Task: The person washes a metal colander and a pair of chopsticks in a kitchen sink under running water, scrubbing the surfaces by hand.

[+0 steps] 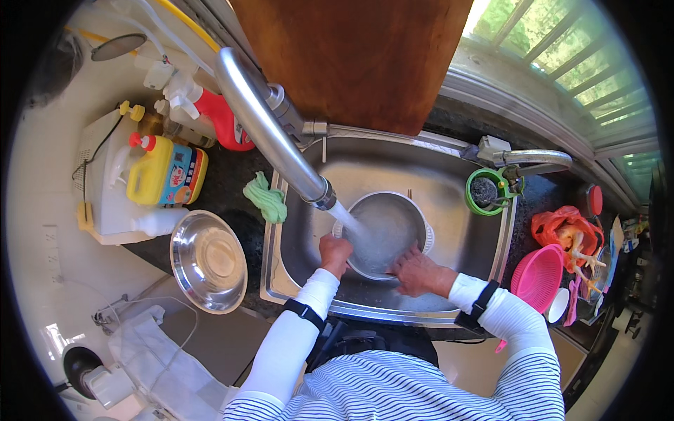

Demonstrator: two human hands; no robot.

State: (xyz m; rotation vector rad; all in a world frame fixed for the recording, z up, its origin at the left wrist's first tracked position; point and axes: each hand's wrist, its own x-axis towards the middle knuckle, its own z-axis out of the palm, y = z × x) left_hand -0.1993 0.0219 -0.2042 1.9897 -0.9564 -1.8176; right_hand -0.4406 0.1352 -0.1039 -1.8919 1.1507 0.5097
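Observation:
A round metal pot (pixel 387 202) stands in the stainless steel sink (pixel 453 173), and water (pixel 345 216) pours into it from the curved faucet (pixel 263 121). Cloudy, churning water fills its inside, so the bottom is hidden. At the pot's left side, my left hand (pixel 335 253) grips the rim near a light handle. My right hand (pixel 418 269) lies at the lower right rim, with its fingertips reaching over the edge towards the water. Its fingers are slightly spread, and I see nothing held in them.
Left of the sink are a green cloth (pixel 266 197), a steel basin (pixel 210 263) and a yellow detergent jug (pixel 168 171). A green cup with a scourer (pixel 483 192) hangs at the right rim. Further right are a pink basket (pixel 539 279) and poultry in a red bag (pixel 566 231). A wooden board (pixel 353 58) stands behind.

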